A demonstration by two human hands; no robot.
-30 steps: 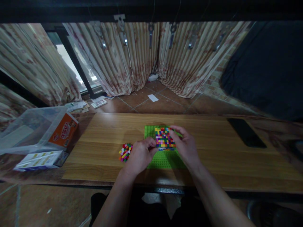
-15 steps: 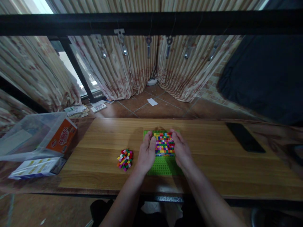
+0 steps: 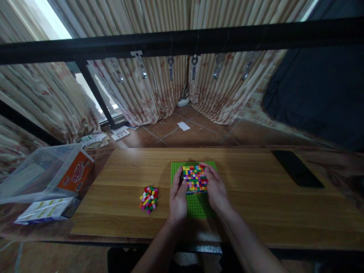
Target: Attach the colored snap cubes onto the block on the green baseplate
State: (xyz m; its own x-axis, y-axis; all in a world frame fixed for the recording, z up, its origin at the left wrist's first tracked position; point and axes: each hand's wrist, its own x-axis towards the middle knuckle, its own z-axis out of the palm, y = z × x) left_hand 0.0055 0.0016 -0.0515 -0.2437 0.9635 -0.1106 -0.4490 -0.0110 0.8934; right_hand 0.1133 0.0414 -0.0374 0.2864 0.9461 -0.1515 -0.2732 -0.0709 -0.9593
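A block of many-coloured toy bricks (image 3: 195, 177) is between my two hands, over the far half of a green studded baseplate (image 3: 197, 207). My left hand (image 3: 178, 195) grips the block's left side, with the thumb along its near left corner. On the opposite side my right hand (image 3: 216, 189) presses its fingers to the right edge. Whether the block rests on the baseplate or is held just above it, I cannot tell. A pile of loose small bricks (image 3: 149, 199) lies on the wooden table (image 3: 119, 178), left of my left hand.
At the table's right lies a black flat slab (image 3: 297, 168). To the left are a clear plastic bin (image 3: 42, 167) with an orange label and a white box (image 3: 47, 209). A dark metal bar (image 3: 159, 45) crosses in front of the curtains (image 3: 153, 94).
The view has tilted, so everything sits a little lower in it. My hands still hold the brick block, and its top faces me slightly more. My left fingers have shifted along its side.
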